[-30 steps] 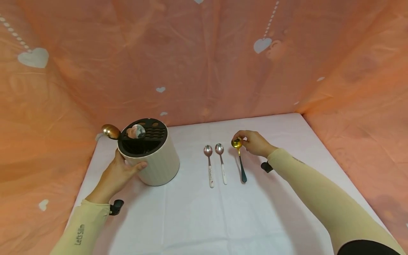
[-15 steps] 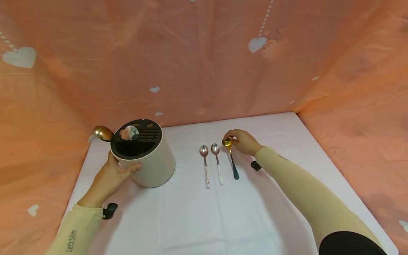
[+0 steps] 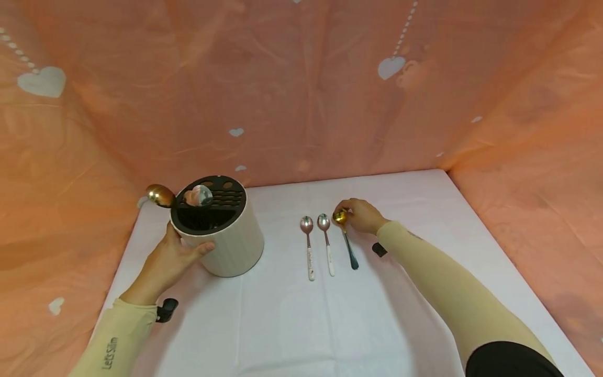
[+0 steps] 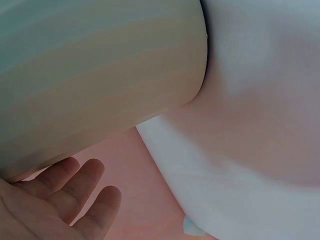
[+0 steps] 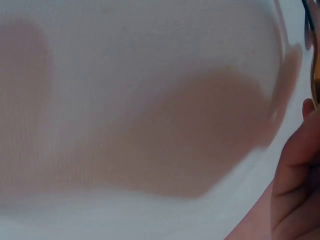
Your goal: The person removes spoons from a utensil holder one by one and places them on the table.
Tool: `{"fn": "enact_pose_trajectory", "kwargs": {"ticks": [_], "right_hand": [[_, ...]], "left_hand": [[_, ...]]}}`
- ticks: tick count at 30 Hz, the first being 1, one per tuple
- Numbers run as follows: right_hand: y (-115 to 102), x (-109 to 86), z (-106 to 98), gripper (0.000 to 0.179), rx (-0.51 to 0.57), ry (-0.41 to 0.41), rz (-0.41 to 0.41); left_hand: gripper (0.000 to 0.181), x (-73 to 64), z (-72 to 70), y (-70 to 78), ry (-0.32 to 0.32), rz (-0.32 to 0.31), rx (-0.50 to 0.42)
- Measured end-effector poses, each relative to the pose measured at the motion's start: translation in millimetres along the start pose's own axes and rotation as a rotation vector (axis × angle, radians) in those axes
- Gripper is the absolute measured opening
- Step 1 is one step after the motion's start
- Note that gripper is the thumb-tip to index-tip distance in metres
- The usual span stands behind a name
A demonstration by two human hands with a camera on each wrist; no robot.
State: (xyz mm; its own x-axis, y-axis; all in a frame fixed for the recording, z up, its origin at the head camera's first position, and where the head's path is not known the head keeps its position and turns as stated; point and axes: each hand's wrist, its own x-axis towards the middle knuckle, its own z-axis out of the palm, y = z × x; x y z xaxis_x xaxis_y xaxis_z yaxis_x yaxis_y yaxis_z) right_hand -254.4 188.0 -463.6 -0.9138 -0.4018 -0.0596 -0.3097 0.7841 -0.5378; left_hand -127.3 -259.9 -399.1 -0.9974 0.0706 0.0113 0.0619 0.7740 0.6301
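Note:
My left hand (image 3: 165, 262) grips a white ribbed utensil holder (image 3: 233, 246) low on its left side in the head view. The thumb lies across its front, and in the left wrist view several fingers (image 4: 75, 195) show beside its wall. With my right hand (image 3: 360, 214) I pinch the bowl of a gold spoon (image 3: 340, 217). Its dark handle points toward me, and a sliver of it shows in the right wrist view. Left of it lie two silver spoons with white handles, the nearer silver spoon (image 3: 324, 222) and the outer silver spoon (image 3: 306, 225).
A ladle (image 3: 161, 196) with a copper-coloured bowl and a silver spoon-like utensil (image 3: 200, 195) stick up from the holder's black slotted lid (image 3: 221, 188). Orange cloth (image 3: 301, 94) hangs behind and on both sides of the white-covered table (image 3: 282, 324).
My right hand has brought the gold spoon left, closer to the silver spoons. My left hand stays at the holder; the head view has shifted slightly.

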Motion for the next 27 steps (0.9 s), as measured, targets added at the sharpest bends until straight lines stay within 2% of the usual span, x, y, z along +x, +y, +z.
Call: {"fn": "enact_pose_trajectory", "kwargs": {"ticks": [6, 12, 20, 27], "right_hand": [[6.9, -3.7, -0.9, 0.024, 0.039, -0.002, 0.002], [9.0, -2.4, -0.5, 0.030, 0.058, -0.011, -0.015], [8.4, -2.9, 3.0, 0.025, -0.005, -0.050, 0.052], [6.2, -3.2, 1.7, 0.026, -0.065, -0.027, 0.040]], "left_hand": [[0.105, 2.7, 3.0, 1.0, -0.008, 0.005, 0.005], [0.106, 2.2, 3.6, 0.4, 0.011, 0.013, 0.017], [0.108, 1.3, 4.1, -2.7, 0.038, 0.010, 0.042], [0.107, 0.6, 2.5, -3.3, 0.033, -0.006, 0.039]]}}
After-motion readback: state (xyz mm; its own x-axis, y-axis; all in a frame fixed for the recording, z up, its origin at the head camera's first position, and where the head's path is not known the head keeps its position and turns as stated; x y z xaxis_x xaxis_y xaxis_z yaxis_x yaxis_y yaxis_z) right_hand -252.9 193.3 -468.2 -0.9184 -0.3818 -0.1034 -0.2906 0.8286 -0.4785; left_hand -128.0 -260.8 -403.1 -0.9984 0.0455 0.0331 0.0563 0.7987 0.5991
